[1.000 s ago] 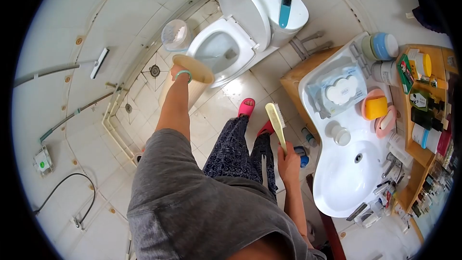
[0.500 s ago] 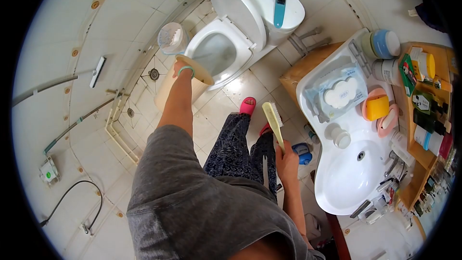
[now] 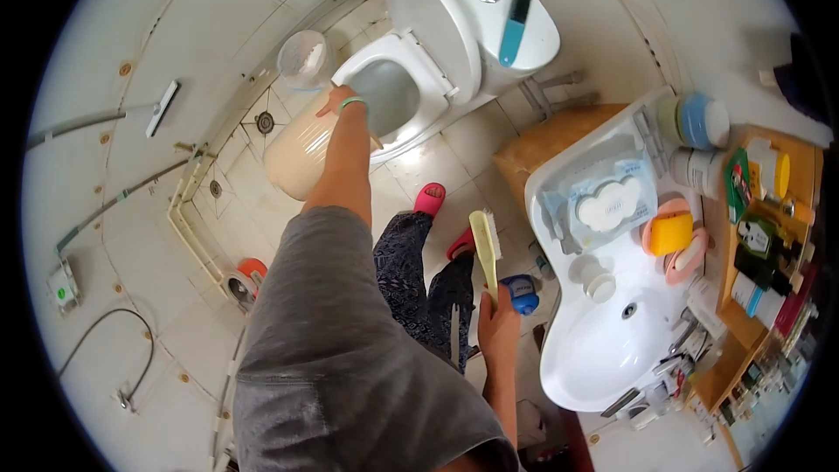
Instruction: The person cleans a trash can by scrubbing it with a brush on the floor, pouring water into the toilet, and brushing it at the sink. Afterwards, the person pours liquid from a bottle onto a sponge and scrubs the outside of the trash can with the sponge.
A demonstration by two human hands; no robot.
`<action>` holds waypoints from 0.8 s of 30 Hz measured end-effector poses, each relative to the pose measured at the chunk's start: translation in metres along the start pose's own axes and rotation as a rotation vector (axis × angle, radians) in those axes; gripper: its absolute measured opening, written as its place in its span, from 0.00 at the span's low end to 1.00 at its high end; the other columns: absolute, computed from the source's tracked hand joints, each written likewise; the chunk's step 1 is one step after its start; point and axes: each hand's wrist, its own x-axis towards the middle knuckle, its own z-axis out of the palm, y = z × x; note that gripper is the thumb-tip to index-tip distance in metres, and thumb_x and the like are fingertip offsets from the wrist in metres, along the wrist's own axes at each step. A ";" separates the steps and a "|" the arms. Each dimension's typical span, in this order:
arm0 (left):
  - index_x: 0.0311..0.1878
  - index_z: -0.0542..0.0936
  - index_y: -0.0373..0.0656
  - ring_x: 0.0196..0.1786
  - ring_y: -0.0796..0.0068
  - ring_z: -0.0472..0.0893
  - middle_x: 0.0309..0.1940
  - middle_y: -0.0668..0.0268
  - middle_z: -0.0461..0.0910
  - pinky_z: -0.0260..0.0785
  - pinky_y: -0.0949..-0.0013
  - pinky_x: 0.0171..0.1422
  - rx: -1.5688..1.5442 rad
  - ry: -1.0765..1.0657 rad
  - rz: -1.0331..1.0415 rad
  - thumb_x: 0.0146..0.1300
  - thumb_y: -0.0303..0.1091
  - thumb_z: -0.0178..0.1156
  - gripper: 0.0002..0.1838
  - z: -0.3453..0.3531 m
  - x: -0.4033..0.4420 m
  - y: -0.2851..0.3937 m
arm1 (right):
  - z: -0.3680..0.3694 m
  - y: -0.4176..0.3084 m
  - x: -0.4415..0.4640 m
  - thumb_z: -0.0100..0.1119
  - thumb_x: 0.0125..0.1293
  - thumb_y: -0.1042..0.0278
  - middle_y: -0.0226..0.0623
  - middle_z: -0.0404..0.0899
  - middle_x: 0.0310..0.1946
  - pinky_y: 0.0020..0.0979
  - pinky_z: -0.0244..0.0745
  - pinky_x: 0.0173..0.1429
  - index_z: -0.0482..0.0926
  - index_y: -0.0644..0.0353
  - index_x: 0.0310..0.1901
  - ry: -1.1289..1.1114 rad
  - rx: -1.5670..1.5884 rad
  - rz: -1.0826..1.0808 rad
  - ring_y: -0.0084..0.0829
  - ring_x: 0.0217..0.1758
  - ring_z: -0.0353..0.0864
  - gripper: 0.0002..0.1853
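My left hand point(image 3: 341, 103), with a green band at the wrist, grips the rim of a beige bin point(image 3: 301, 153). The bin is tilted, its mouth toward the bowl of the white toilet point(image 3: 418, 65) and its base toward the left; its inside is hidden. The toilet lid stands raised. In my right hand point(image 3: 498, 319) is the handle of a pale yellow brush point(image 3: 483, 249), bristles to the right, held above the floor near my legs.
A teal brush point(image 3: 514, 35) lies on the toilet tank. A clear waste bin point(image 3: 304, 59) stands left of the toilet. On the right are a white sink point(image 3: 581, 367), a wipes pack point(image 3: 607, 201), a yellow sponge point(image 3: 671, 233) and a blue bottle point(image 3: 522, 295) on the floor.
My left hand has moved toward the toilet and tipped the beige bin over, its mouth now facing the bowl. The yellow brush remains in my right hand. The view has shifted a little.
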 end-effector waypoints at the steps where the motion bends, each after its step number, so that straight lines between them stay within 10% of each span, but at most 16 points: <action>1: 0.56 0.80 0.50 0.58 0.62 0.78 0.53 0.69 0.80 0.50 0.16 0.60 -0.011 -0.002 -0.023 0.65 0.35 0.54 0.16 -0.004 -0.006 0.002 | 0.000 -0.001 -0.001 0.54 0.67 0.69 0.53 0.80 0.27 0.43 0.75 0.33 0.76 0.61 0.48 -0.015 -0.012 0.022 0.52 0.30 0.82 0.11; 24: 0.53 0.82 0.53 0.57 0.60 0.78 0.49 0.70 0.82 0.50 0.11 0.55 0.313 0.065 0.134 0.61 0.34 0.57 0.17 0.010 -0.013 0.051 | 0.006 -0.008 0.007 0.54 0.68 0.70 0.52 0.81 0.26 0.41 0.74 0.29 0.76 0.61 0.50 -0.081 -0.175 -0.073 0.49 0.28 0.83 0.11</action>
